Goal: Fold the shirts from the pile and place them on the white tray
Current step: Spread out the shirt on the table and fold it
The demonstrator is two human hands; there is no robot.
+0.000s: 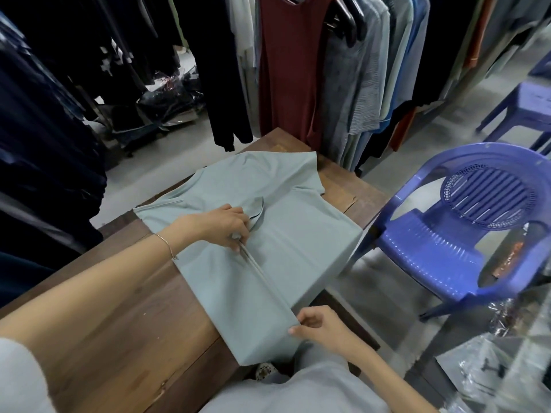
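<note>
At the shirt's middle, left fingers (238, 244): curled together, pinching the upper end of a long raised fold in the cloth, just below the collar.
Left hand (222, 225): lay knuckles up on the shirt, reaching in from the left.
Right fingers (308, 315): curled against the thumb, clamped on the lower end of the same fold at the hem.
Right hand (320, 326): sat at the table's near edge, close to the person's body.
Fold: ran as a straight ridge between the two hands, from near the collar to the hem.
Shirt (298, 242): pale grey-green with short sleeves, spread flat on the table, collar toward the far end; its right side draped over the table's right edge.
Bracelet (167, 247): a thin band on the left wrist.
Table (134, 308): dark brown wood, bare to the left of the shirt.
Chair (465, 242): violet-blue plastic with arms, just to the right of the table.
Stool (530, 105): the same violet-blue, farther back on the right.
Hanging clothes (283, 70): dark, maroon, grey and blue garments on rails beyond the table.
Plastic wrapping (507, 353): clear and crinkled, at the lower right.
</note>
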